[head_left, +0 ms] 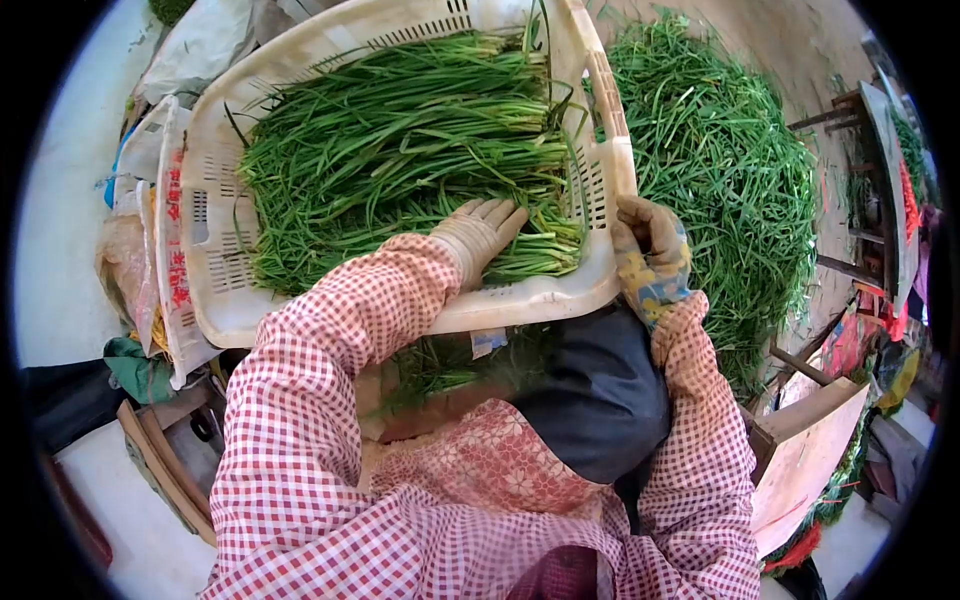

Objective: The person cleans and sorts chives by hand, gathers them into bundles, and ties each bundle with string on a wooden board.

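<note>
A white plastic basket (560, 300) with slotted walls holds rows of long green leafy stalks (400, 140), their pale cut ends toward the right. My left hand (478, 235), in a pale glove, lies flat on the stalks near the basket's front wall, fingers stretched out toward the right. At the basket's front right corner is my right hand (650, 250), in a tan glove with a blue and yellow pattern. Its fingers are curled beside the rim; whether they grip it cannot be made out.
A large heap of loose green stalks (710, 170) lies on the floor right of the basket. Stacked crates with red lettering (175, 240) stand at the left. A wooden stool (810, 450) is at the lower right, a bench (890, 190) at the far right.
</note>
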{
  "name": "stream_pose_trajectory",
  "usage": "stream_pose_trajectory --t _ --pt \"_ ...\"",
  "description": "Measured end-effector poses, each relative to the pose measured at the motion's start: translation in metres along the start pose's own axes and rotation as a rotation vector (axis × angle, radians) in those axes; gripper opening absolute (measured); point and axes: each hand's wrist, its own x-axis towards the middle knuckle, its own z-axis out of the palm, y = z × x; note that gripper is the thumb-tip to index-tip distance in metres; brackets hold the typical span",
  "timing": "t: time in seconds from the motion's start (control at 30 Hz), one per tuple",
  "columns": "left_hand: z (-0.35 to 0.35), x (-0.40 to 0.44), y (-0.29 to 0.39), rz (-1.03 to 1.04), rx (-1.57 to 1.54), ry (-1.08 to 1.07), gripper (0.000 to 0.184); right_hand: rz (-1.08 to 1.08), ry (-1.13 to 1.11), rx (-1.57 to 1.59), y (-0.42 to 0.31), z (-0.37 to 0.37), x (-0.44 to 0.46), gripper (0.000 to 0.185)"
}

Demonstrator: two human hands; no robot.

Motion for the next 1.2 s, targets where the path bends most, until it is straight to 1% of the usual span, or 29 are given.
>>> stream_pose_trajectory --t 0.03,0.07,0.13,0.2,0.23,0.27,0.33,0.37,0.47,0.5,0.53,0.57,0.6,0.63,0.8,0.87,0.9,0.93,1.0,1.03,1.1,1.13,1.2 --pt "0.005 0.007 -0.003 -0.044 -0.034 -0.038 0.115 -0.045 0.004 -0.072 0.002 0.003 0.003 0.027" --pt "0.007 0.011 -0.004 -0.087 -0.064 -0.077 0.116 -0.034 0.005 -0.074 0.005 0.004 0.004 0.027" --pt "0.018 0.013 -0.006 -0.087 -0.082 -0.053 0.116 -0.086 -0.011 -0.146 0.009 0.005 0.008 0.03" --pt "0.029 0.014 -0.004 -0.139 -0.096 0.024 0.115 -0.093 -0.004 -0.154 0.007 0.007 0.011 0.032" --pt "0.033 0.012 -0.007 -0.11 -0.081 0.092 0.109 -0.098 0.004 -0.151 0.007 0.007 0.012 0.032" --pt "0.032 0.011 -0.009 -0.104 -0.083 0.089 0.109 -0.098 0.01 -0.148 0.007 0.008 0.011 0.032" --pt "0.03 0.01 -0.014 -0.094 -0.116 0.087 0.102 -0.059 0.018 -0.101 0.007 0.009 0.009 0.032" --pt "0.027 0.008 -0.014 -0.091 -0.139 0.133 0.098 -0.065 0.014 -0.098 0.007 0.008 0.009 0.032" --pt "0.027 0.009 -0.014 -0.127 -0.169 0.149 0.098 -0.08 0.024 -0.111 0.011 0.008 0.011 0.031" --pt "0.027 0.009 -0.015 -0.126 -0.19 0.118 0.102 -0.065 0.002 -0.095 0.009 0.007 0.011 0.03" --pt "0.027 0.01 -0.013 -0.116 -0.18 0.113 0.102 -0.05 -0.018 -0.078 0.008 0.007 0.011 0.029" --pt "0.024 0.009 -0.008 -0.114 -0.113 0.082 0.106 -0.108 0.0 -0.12 0.01 0.008 0.011 0.029" --pt "0.021 0.008 -0.003 -0.114 -0.045 0.05 0.11 -0.101 0.013 -0.118 0.01 0.008 0.012 0.029" --pt "0.019 0.009 0.002 -0.115 -0.032 -0.026 0.115 -0.089 0.001 -0.108 0.01 0.008 0.012 0.03" --pt "0.019 0.023 0.013 -0.148 0.045 -0.068 0.114 -0.115 -0.015 -0.089 0.014 0.009 0.012 0.032" --pt "0.028 0.029 0.012 -0.194 0.103 -0.053 0.111 -0.104 -0.001 -0.101 0.015 0.011 0.012 0.033" --pt "0.029 0.028 0.011 -0.192 0.046 -0.029 0.109 -0.104 -0.005 -0.094 0.014 0.011 0.012 0.033" --pt "0.03 0.026 0.01 -0.186 0.052 -0.034 0.109 -0.104 -0.005 -0.088 0.013 0.011 0.013 0.033" --pt "0.035 0.023 0.007 -0.142 -0.003 0.088 0.108 -0.108 0.013 -0.086 0.013 0.011 0.015 0.033" --pt "0.038 0.024 0.006 -0.13 0.002 0.076 0.108 -0.12 0.018 -0.084 0.012 0.012 0.014 0.033" --pt "0.039 0.025 0.005 -0.115 0.038 0.144 0.104 -0.096 0.016 -0.071 0.01 0.011 0.012 0.032" --pt "0.036 0.027 0.002 -0.103 0.047 0.144 0.104 -0.091 0.007 -0.06 0.009 0.01 0.013 0.031" --pt "0.022 0.031 -0.003 -0.14 -0.049 -0.072 0.098 -0.044 -0.008 -0.096 0.006 0.007 0.013 0.03"
